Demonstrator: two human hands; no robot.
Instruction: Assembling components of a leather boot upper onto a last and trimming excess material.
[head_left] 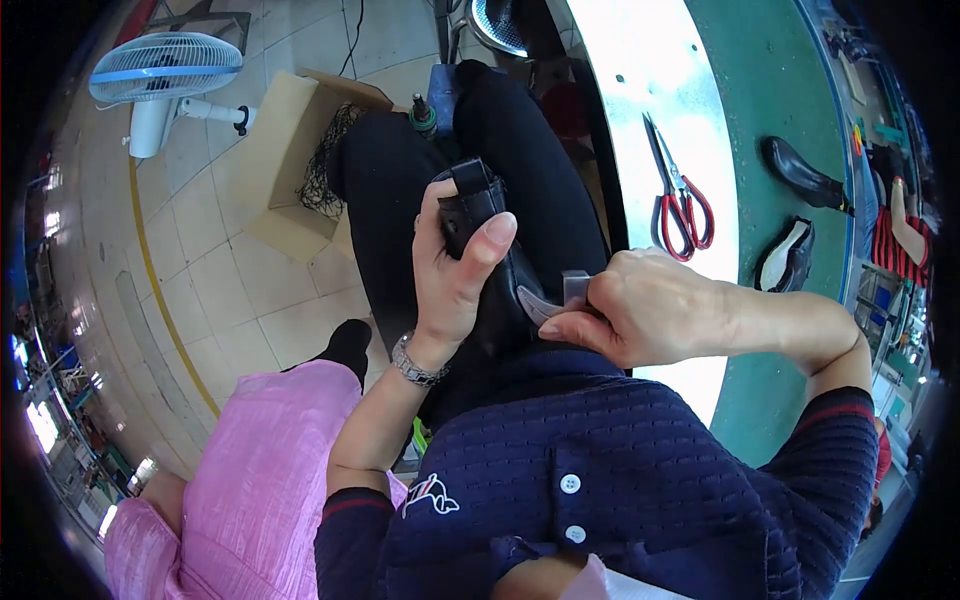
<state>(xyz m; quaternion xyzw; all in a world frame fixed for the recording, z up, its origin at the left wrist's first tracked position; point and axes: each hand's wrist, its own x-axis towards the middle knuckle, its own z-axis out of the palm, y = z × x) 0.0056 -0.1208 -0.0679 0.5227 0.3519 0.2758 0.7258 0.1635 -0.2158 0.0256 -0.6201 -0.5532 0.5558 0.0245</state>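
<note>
Black leather boot [490,270], glossy, pull strap up; left hand [450,275] grip clamps shaft, right hand [625,310] pinches grey tool [560,298].

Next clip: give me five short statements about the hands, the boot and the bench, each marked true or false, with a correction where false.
1. The left hand grips a black boot over the lap. True.
2. The right hand is empty. False: it pinches a small grey tool against the boot.
3. Red-handled scissors lie on the white bench strip. True.
4. The scissors lie on the floor by the fan. False: they are on the bench.
5. Two more black shoes rest on the green belt. True.
</note>
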